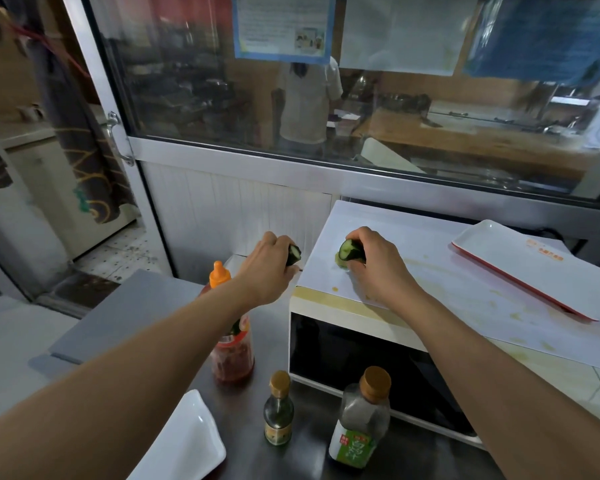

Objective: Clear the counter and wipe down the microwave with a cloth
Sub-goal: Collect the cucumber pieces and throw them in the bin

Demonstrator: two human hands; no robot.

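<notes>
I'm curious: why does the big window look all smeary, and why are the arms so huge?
Head view: the window is blurred and reflects the room, so what is behind looks smeary; the wide-angle lens stretches the forearms near the bottom edge and bends the frame lines; the left hand and right hand, each gripping a cucumber piece, look sharper.

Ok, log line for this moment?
left hand: grips dark green cucumber piece | right hand: grips second cucumber piece on white microwave top
</notes>
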